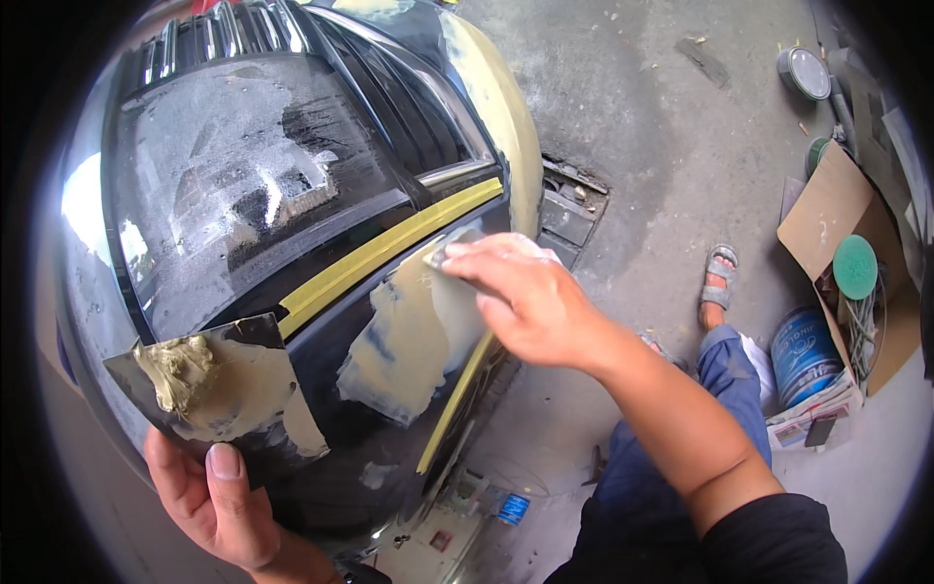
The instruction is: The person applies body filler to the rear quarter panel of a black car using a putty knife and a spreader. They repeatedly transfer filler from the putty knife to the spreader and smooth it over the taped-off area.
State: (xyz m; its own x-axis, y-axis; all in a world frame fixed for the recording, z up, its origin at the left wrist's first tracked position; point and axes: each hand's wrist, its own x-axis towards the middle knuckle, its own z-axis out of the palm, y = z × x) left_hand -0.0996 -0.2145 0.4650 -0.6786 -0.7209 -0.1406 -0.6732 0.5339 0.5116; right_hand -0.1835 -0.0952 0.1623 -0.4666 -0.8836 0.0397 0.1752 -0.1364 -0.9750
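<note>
My left hand (222, 501) grips the lower edge of a dark, flat mixing board (255, 343), thumb on top. A thick lump of beige body filler (178, 370) sits at the board's upper left, with a thinner smear beside it. My right hand (533, 300) pinches a putty spreader (455, 243), mostly hidden by the fingers, at the upper edge of a filler patch (394, 341) on the dark car panel (341, 453). Dark streaks show through the patch. Strips of yellow masking tape (389, 245) border the panel above and below.
Above the tape is a dusty car window (233, 185). At right stand an opened cardboard box (827, 209), a blue paint bucket (808, 355) and a round tin (806, 74). A drain grate (569, 226) lies beyond the car; a small blue can (513, 508) is low beside it.
</note>
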